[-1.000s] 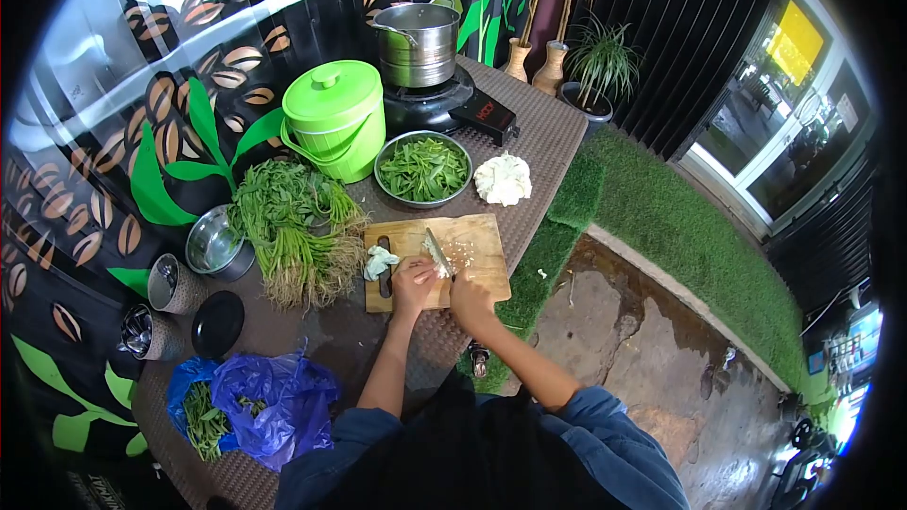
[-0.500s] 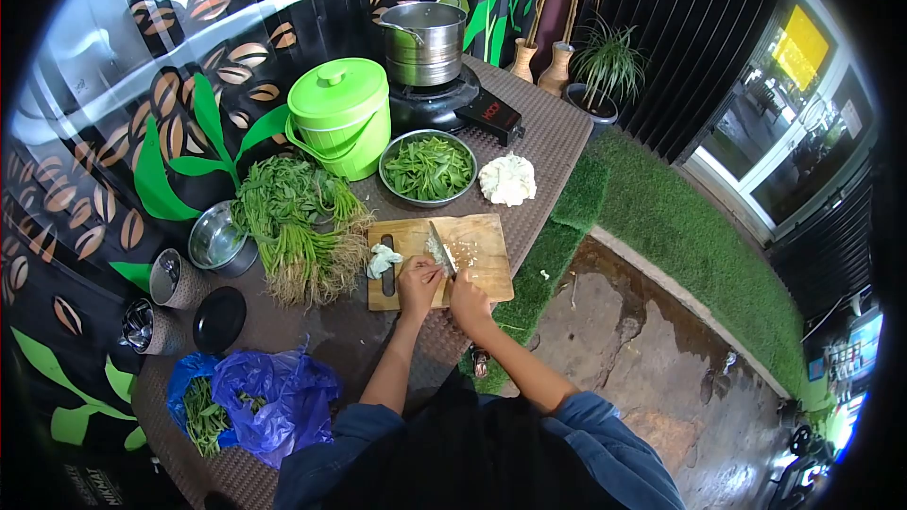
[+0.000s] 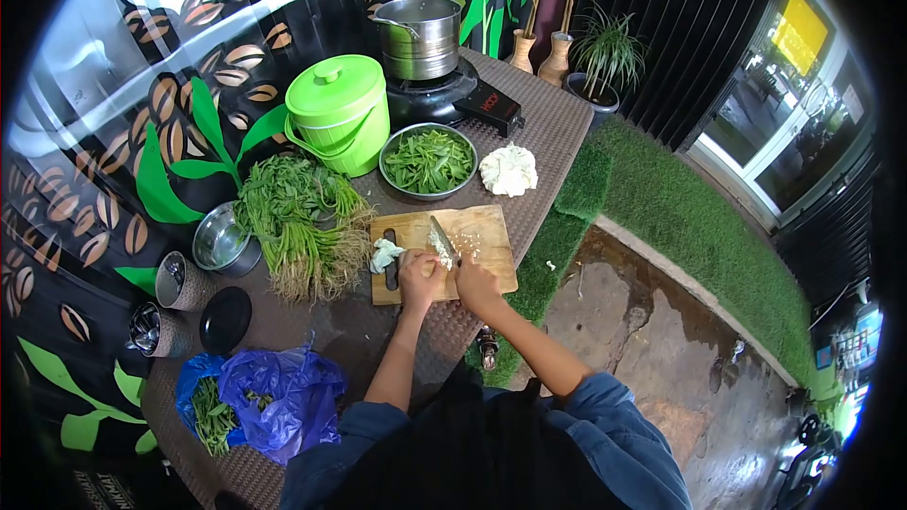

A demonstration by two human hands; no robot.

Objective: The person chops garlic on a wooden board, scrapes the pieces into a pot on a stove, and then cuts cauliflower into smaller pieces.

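My right hand (image 3: 478, 285) grips the handle of a kitchen knife (image 3: 442, 238), its blade slanting up and left across a wooden cutting board (image 3: 493, 227). Finely chopped white bits (image 3: 440, 250) lie along the blade, with more scattered on its right side. Close to the left of the knife, my left hand (image 3: 419, 281) has its fingers pinched together over the board; whatever they hold is hidden. A crumpled pale wrapper-like piece (image 3: 385, 256) rests beside the board's slot handle.
Behind the board are a metal bowl of cut greens (image 3: 428, 161), a lumpy white mass (image 3: 509, 170), a lidded green bucket (image 3: 337, 115) and a pot (image 3: 419, 41) on a stove. Rooted greens (image 3: 307, 227) lie left, near a blue plastic bag (image 3: 283, 401). The table's right edge is close.
The view has shifted slightly. My right hand and the knife handle have moved a little away from my left hand, and more of the chopped white bits shows beside the blade.
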